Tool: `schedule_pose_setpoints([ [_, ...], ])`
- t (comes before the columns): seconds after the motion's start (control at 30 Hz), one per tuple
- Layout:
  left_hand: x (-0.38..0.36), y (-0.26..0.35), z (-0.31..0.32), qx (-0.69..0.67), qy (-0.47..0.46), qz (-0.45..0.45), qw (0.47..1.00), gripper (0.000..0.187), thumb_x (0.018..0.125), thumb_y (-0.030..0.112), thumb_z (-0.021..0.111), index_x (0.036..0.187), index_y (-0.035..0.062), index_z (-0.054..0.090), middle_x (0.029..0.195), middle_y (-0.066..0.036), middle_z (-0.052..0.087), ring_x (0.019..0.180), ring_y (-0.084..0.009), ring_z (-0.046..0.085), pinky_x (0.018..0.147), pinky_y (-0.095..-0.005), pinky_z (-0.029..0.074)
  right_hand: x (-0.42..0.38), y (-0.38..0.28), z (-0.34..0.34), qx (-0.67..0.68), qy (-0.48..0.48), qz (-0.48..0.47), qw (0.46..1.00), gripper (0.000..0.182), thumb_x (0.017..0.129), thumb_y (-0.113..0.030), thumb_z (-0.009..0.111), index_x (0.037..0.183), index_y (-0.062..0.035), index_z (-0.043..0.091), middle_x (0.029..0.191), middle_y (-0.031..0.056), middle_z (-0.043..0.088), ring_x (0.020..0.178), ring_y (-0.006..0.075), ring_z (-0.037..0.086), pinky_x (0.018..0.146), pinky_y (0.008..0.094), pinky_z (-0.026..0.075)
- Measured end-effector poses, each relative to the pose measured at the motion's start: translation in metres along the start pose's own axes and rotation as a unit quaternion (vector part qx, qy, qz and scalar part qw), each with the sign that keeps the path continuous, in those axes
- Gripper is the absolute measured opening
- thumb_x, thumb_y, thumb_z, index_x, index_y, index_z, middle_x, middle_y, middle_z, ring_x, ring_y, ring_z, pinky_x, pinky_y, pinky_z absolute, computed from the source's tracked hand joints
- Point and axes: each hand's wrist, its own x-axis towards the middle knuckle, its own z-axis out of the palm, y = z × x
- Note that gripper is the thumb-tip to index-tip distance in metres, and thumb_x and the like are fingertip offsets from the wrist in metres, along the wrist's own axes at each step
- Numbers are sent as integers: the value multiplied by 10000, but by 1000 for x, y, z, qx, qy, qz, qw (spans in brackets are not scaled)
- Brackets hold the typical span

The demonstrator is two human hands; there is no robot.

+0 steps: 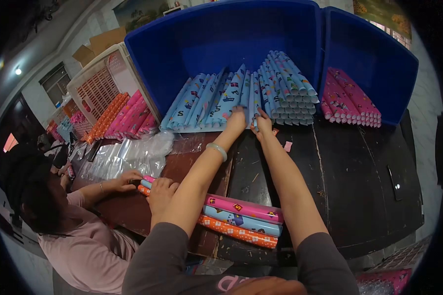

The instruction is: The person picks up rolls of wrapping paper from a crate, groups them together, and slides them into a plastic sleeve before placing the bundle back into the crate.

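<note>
Both my arms stretch forward to a row of light blue wrapping paper rolls (194, 101) lying inside a blue bin. My left hand (236, 119), with a pale bangle at its wrist, is closed around the near end of a blue roll; its fingers are partly hidden. Close beside it, my right hand (262, 123) has its fingers bent round another blue roll's end. To the right of my hands, more blue rolls are stacked high (293, 93). Below my arms lie a pink roll (243, 208), a blue roll (242, 221) and an orange roll (238, 232), side by side.
At left, a co-worker's hands (162, 196) touch the far ends of the three rolls. Clear plastic bags (125, 157) lie behind. Pink rolls (349, 98) sit in the right-hand blue bin (374, 64). A phone-like dark object (395, 183) rests on the dark table (349, 196).
</note>
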Motion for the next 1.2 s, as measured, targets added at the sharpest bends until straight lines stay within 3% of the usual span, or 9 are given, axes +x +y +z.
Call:
schedule_pose_setpoints([
  [0.13, -9, 14, -11, -67, 32, 33, 997, 415, 681, 93, 719, 1047, -28, 566, 1039, -235, 604, 934, -370, 637, 781, -450, 526, 0, 2, 12, -23, 119, 9, 993, 346, 918, -76, 556, 1256, -140, 598, 872, 61, 595, 545, 155, 488, 474, 289, 441],
  [0.33, -6, 15, -7, 73, -1, 191, 979, 468, 719, 96, 672, 1166, -2, 574, 1170, -205, 585, 901, -360, 652, 822, -436, 522, 7, 8, 6, -162, 113, -78, 977, 314, 941, -150, 548, 1249, -138, 608, 636, 29, 572, 469, 148, 492, 463, 304, 457],
  [0.63, 3, 19, -13, 133, -71, 221, 964, 264, 771, 108, 606, 991, -32, 641, 1065, -174, 624, 880, -332, 657, 735, -431, 547, -19, -5, 5, -134, 28, -4, 991, 479, 963, -238, 493, 1431, -175, 413, 956, 123, 644, 632, 179, 610, 501, 311, 507],
  [0.7, 1, 32, -30, 178, -105, 223, 953, 383, 766, 125, 615, 1105, -51, 585, 1092, -203, 623, 874, -333, 663, 736, -430, 547, -26, 3, -4, -242, 16, -69, 968, 485, 976, -226, 399, 1456, -173, 352, 1053, 78, 583, 850, 163, 571, 630, 344, 509],
  [0.73, 3, 33, -29, 227, -141, 225, 937, 513, 761, 142, 625, 1218, -70, 529, 1119, -233, 622, 868, -334, 670, 736, -429, 547, -32, 0, -4, -284, 10, -51, 958, 522, 966, -243, 401, 1472, -140, 321, 1144, 170, 601, 936, 281, 622, 740, 417, 521],
  [0.83, 4, 32, -28, 216, -120, 239, 939, 503, 783, 117, 589, 1230, -99, 507, 1080, -259, 631, 880, -340, 667, 736, -448, 547, -19, 14, -11, -523, 76, -209, 823, 562, 944, -203, 438, 1482, -142, 291, 1083, 276, 632, 879, 418, 645, 780, 506, 495],
  [0.93, 2, 35, -31, 194, -115, 217, 950, 460, 822, 92, 533, 1228, -119, 490, 1081, -264, 633, 885, -367, 662, 747, -466, 542, -21, 4, -16, -582, 35, -180, 793, 578, 929, -191, 418, 1487, -135, 277, 1069, 309, 622, 941, 502, 595, 870, 550, 432],
  [1.07, -2, 43, -18, 60, -11, 108, 992, 386, 824, 79, 535, 1161, -108, 512, 1022, -263, 643, 889, -399, 652, 751, -479, 535, -8, 5, -11, -570, 94, -218, 786, 578, 920, -181, 427, 1482, -145, 296, 1005, 296, 646, 854, 454, 640, 776, 518, 486],
  [1.2, -2, 40, -10, -25, 47, 43, 998, 247, 771, 70, 604, 991, -37, 570, 949, -254, 648, 878, -414, 646, 736, -480, 536, 11, 6, -7, -331, 78, -53, 939, 564, 928, -148, 389, 1486, -173, 309, 812, 179, 604, 544, 264, 547, 487, 381, 451],
])
